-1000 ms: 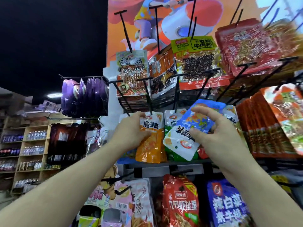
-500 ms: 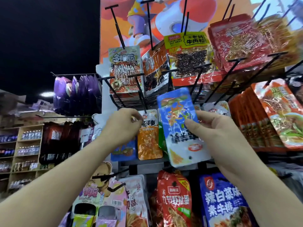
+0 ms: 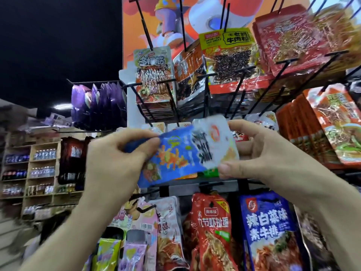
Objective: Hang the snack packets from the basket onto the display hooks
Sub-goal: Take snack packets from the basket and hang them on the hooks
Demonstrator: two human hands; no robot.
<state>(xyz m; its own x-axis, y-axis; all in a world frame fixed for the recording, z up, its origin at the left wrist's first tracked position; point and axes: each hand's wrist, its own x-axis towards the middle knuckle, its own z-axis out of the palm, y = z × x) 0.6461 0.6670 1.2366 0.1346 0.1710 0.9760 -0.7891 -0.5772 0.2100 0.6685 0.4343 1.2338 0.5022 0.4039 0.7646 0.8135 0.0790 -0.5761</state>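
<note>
A blue and white snack packet lies sideways between both hands in front of the display rack. My left hand pinches its blue end, and my right hand grips its white end between thumb and fingers. Just above the packet, black display hooks jut out from the rack, some bare at their tips. Orange and white packets hang behind the held one, mostly hidden by it. The basket is out of view.
Rows of hung packets surround the hands: noodle and beef packets above, orange packets to the right, red and blue packets below, purple packets to the left. Shop shelves with bottles stand far left.
The right hand turned the blue packet from upright to sideways. The left hand let go of the orange hanging packet and now pinches the blue packet's blue end.
</note>
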